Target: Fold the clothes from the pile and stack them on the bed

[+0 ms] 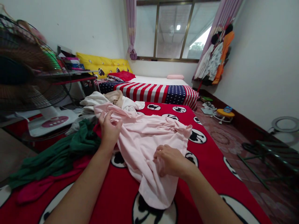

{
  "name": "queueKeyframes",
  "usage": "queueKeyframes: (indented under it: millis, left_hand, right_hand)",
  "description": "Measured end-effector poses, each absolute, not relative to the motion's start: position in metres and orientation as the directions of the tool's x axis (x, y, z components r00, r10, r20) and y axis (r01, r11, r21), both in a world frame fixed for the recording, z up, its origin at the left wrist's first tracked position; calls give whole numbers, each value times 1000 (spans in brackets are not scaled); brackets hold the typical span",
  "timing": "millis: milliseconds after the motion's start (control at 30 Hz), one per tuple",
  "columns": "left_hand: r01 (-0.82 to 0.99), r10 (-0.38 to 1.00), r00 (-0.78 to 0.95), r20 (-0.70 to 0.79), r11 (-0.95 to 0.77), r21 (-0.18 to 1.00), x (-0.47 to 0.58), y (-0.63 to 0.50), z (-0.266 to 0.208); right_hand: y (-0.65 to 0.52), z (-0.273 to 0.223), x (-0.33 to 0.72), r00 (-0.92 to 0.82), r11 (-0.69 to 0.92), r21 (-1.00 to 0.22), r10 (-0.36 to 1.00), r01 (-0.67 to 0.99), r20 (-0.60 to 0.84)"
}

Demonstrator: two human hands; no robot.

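A light pink garment (149,133) lies spread and creased in front of me; its exact kind is unclear. My left hand (109,129) is curled at the garment's upper left part, with cloth bunched at the fingertips. Over the lower right part, my right hand (169,160) has its fingers bent down and closed on a fold of the same cloth. One rounded end of the garment hangs toward me. Beyond my left hand is a pile of white and beige clothes (93,99). Dark green clothing (63,149) lies left of my left forearm, partly over a magenta piece (37,188).
Everything rests on a red blanket (210,174) with black-and-white round prints. An electric fan (50,116) stands close on the left. Behind is a bed with a stars-and-stripes cover (144,91). A green metal rack (275,155) and a yellow stool (225,113) stand on the right.
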State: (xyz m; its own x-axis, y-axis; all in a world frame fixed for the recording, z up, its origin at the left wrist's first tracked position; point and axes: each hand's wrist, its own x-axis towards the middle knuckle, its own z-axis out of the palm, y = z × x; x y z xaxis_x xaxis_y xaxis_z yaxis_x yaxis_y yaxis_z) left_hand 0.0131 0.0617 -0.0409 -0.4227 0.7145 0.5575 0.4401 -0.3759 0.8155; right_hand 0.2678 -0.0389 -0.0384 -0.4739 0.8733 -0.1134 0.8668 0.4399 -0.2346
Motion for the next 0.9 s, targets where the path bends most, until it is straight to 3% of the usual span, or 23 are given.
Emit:
queueKeyframes:
  millis: [100, 167, 233, 333, 433, 500, 600, 667, 733, 800, 900]
  left_hand:
    - [457, 703, -445, 555, -355, 816, 13, 61, -39]
    - [458, 695, -453, 558, -356, 815, 13, 60, -36]
    - [464, 683, -459, 569, -361, 809, 13, 58, -34]
    - [515, 658, -452, 602, -359, 779, 11, 57, -34]
    - [577, 642, -444, 625, -330, 748, 9, 60, -37]
    - [546, 674, -428, 602, -338, 767, 8, 62, -40]
    - [496, 754, -352, 555, -352, 794, 10, 60, -38]
    - [587, 761, -295, 578, -333, 738, 12, 53, -32]
    - [748, 736, -229, 637, -285, 599, 15, 44, -24]
    - [875, 697, -174, 695, -215, 434, 17, 37, -19]
    - [937, 667, -83, 741, -201, 286, 20, 35, -21]
  right_hand:
    - [-39, -35, 260, -389, 381, -131, 920, 915, -49]
    - [-48, -22, 260, -394, 385, -182, 919, 905, -10]
    - [-64, -4, 260, -516, 478, -336, 856, 811, -29]
    - [-89, 15, 255, -807, 575, -653, 584, 492, -93]
    - [-98, 18, 251, -943, 427, -872, 317, 239, -103]
    - [-90, 14, 251, -936, 274, -939, 335, 209, -110]
    - [-63, 1, 260, -724, 247, -910, 685, 332, -78]
    - [-39, -17, 272, -423, 291, -842, 902, 454, 84]
    - [-16, -41, 287, -101, 266, -817, 963, 512, 250]
    - [3, -67, 303, 138, 194, -828, 941, 526, 308]
    - [20, -97, 322, 290, 67, -807, 913, 587, 287]
